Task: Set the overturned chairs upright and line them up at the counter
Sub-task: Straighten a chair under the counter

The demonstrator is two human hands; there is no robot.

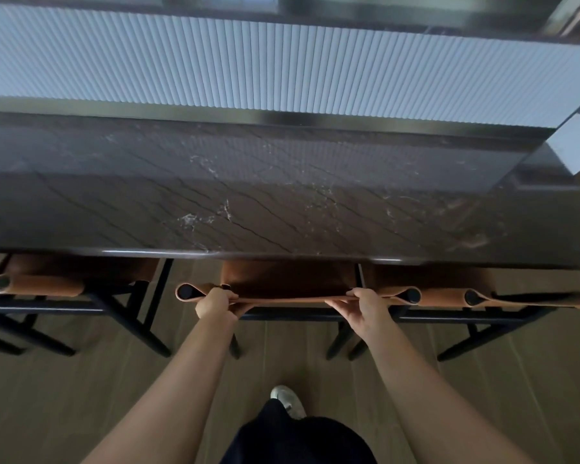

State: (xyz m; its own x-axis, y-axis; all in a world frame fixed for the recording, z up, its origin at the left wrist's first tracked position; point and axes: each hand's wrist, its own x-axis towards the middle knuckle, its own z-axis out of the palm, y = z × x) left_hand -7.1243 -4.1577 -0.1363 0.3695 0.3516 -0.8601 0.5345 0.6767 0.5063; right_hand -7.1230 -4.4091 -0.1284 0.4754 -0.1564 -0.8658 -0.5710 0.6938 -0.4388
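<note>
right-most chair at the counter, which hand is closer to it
Right. The right hand grips the middle chair's back beside the right-most chair; the left hand grips that back's far end.

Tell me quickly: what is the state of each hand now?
Left hand: grips the middle chair's leather backrest.
Right hand: grips the same backrest, near its right end.

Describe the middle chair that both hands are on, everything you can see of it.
The middle chair stands upright, its brown leather seat tucked under the dark stone counter. A tan leather back strip loops round black round posts at each end; the frame and legs are black and rest on the wood floor. The left hand and right hand grip the back strip's top edge. A neighbouring chair stands close on its right.
</note>
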